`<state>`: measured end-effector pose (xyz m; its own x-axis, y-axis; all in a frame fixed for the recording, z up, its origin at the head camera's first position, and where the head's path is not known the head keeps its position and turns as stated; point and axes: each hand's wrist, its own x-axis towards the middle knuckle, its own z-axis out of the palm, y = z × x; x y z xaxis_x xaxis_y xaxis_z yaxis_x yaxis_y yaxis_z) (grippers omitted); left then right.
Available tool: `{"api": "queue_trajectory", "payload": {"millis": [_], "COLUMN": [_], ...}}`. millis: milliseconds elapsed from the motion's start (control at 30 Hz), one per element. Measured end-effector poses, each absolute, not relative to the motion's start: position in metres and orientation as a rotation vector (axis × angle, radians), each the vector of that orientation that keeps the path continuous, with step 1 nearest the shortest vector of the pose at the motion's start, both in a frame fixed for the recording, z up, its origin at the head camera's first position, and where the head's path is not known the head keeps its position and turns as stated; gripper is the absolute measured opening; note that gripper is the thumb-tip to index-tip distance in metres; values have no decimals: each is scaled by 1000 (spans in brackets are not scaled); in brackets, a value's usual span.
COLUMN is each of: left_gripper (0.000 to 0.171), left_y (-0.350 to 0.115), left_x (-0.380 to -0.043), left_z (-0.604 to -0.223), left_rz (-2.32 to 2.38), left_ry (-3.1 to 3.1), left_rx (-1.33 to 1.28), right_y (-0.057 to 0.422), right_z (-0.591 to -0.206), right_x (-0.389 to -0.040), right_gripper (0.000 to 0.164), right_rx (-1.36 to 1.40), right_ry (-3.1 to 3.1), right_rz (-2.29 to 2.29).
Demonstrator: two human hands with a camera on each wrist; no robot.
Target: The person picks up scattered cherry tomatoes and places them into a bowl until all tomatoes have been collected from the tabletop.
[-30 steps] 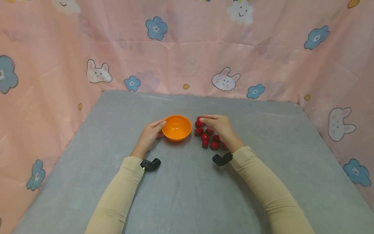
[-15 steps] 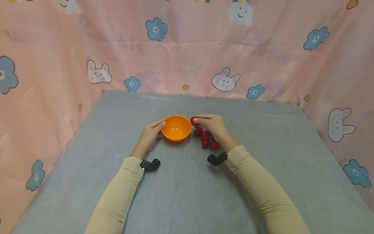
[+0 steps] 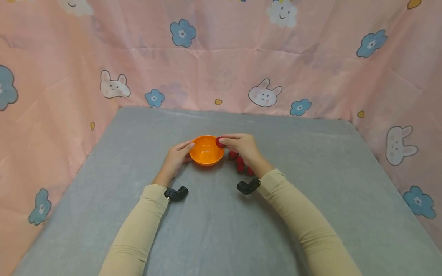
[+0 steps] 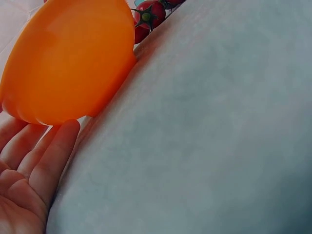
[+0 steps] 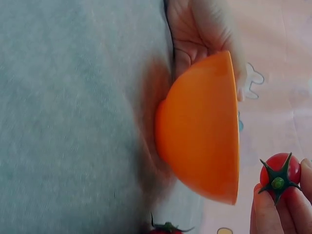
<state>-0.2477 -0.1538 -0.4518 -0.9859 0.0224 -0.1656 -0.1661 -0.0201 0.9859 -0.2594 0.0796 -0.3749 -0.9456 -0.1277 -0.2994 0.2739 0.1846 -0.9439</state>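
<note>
An orange bowl (image 3: 206, 152) stands on the grey tabletop, its inside bare in the head view. My left hand (image 3: 175, 158) holds it from the left, thumb over the rim and fingers against the outer wall (image 4: 53, 161). Between thumb and fingertips, my right hand (image 3: 243, 147) pinches a red cherry tomato (image 5: 280, 175) with a green star-shaped calyx. That tomato overlaps the bowl's right rim in the head view, and the right wrist view shows it above rim height. Several more cherry tomatoes (image 3: 240, 168) lie right of the bowl, partly hidden under my right hand.
The grey cloth-covered table (image 3: 207, 222) stretches around the bowl on all sides. Behind it and at both sides hangs a pink curtain (image 3: 203, 76) printed with rabbits, flowers and clouds. A black wrist device (image 3: 249, 186) juts inward from my right cuff; the left one (image 3: 177, 193) does likewise.
My right hand has carried the pinched cherry tomato leftward from the loose ones to the bowl's right rim. My left hand keeps its hold on the bowl, which has hardly moved.
</note>
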Motion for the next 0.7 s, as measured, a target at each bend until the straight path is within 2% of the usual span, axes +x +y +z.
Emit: {"api": "queue_trajectory", "payload": {"millis": [700], "left_gripper": [46], "left_y": [-153], "left_x": [-248], "left_z": [-453], "left_rz": [2150], "left_ry": [2110], "left_rx": [-123], "right_y": [49], "right_z": [-377], "right_x": [-264], "right_gripper": [34], "right_rx": [155], "right_ry": [2261], "right_rz": [-1723]}}
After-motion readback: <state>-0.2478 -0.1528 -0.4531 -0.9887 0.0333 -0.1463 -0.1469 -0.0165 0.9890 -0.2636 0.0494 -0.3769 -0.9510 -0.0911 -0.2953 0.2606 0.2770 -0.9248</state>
